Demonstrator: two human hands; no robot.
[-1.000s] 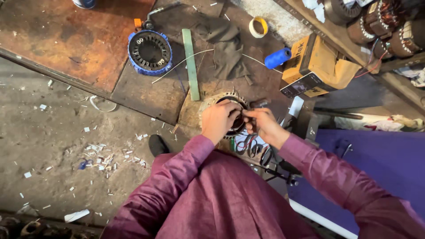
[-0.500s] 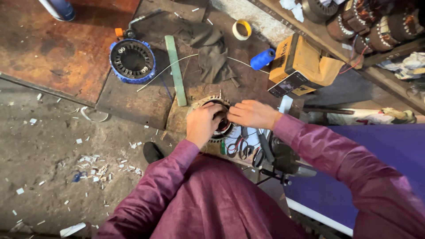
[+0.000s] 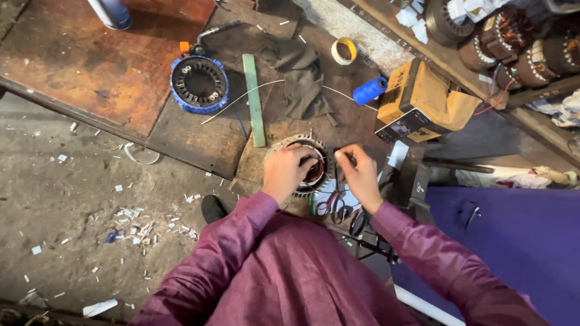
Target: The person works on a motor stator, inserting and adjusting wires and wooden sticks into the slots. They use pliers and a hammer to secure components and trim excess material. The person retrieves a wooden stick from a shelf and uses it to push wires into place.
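Note:
A round grey motor stator (image 3: 312, 152) with copper windings lies on a dark work board in front of me. My left hand (image 3: 285, 172) rests on its near rim, fingers curled over the edge and into the bore. My right hand (image 3: 357, 174) is just right of the stator, fingertips pinched together near its rim; whether a thin wire is in them I cannot tell. Both arms wear purple sleeves.
A blue stator (image 3: 199, 84), a green strip (image 3: 254, 107), a dark cloth (image 3: 298, 79), a tape roll (image 3: 344, 51), a blue thread spool (image 3: 369, 90) and a yellow box (image 3: 420, 99) lie beyond. Scissors (image 3: 338, 211) sit near my right wrist. More wound motors (image 3: 519, 51) fill a shelf top right.
My right hand has come off the top of the stator and moved to its right side. The left hand stays on the rim. The view shifted slightly.

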